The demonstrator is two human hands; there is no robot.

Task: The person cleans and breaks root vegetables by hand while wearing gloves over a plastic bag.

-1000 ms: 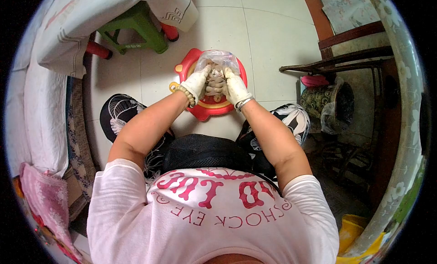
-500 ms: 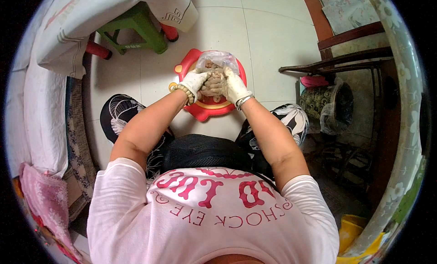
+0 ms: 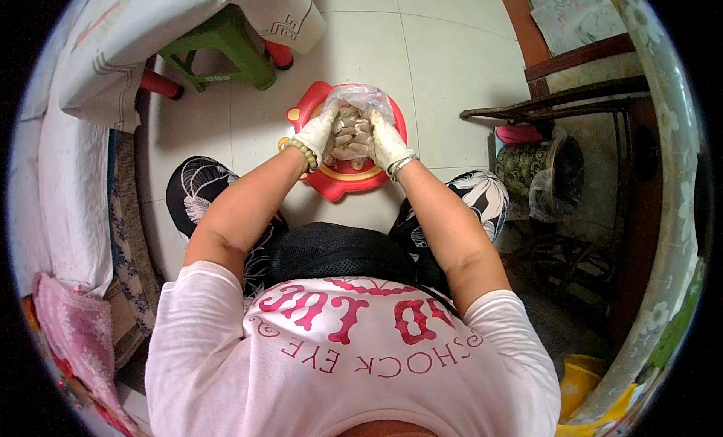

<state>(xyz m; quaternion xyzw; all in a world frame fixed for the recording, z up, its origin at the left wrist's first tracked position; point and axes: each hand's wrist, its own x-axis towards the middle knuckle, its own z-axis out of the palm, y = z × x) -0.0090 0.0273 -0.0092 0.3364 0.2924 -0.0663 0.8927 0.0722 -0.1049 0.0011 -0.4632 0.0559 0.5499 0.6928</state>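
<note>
A clear plastic bag point(image 3: 369, 98) holds several light-brown, finger-shaped pieces point(image 3: 351, 134) whose kind I cannot make out. It rests on a red plastic stool point(image 3: 343, 188) with a yellow ring and rounded ears. My left hand point(image 3: 319, 134), in a whitish work glove with a beaded bracelet at the wrist, grips the bag's left side near its upper part. On the opposite side, my right hand point(image 3: 389, 142), gloved alike and with a bangle, holds the bag's right edge. Fingertips of both hands are partly hidden by the plastic and the gloves.
A green stool point(image 3: 226, 49) stands under a cloth-covered table point(image 3: 113, 60) at upper left. To the right are a dark wooden frame point(image 3: 557, 109) and a patterned bin point(image 3: 523, 170) with plastic in it. My knees flank the red stool on the tiled floor point(image 3: 444, 76).
My left hand has shifted from over the brown pieces to the bag's left side, exposing more of them. My right hand stays at the right edge with little movement.
</note>
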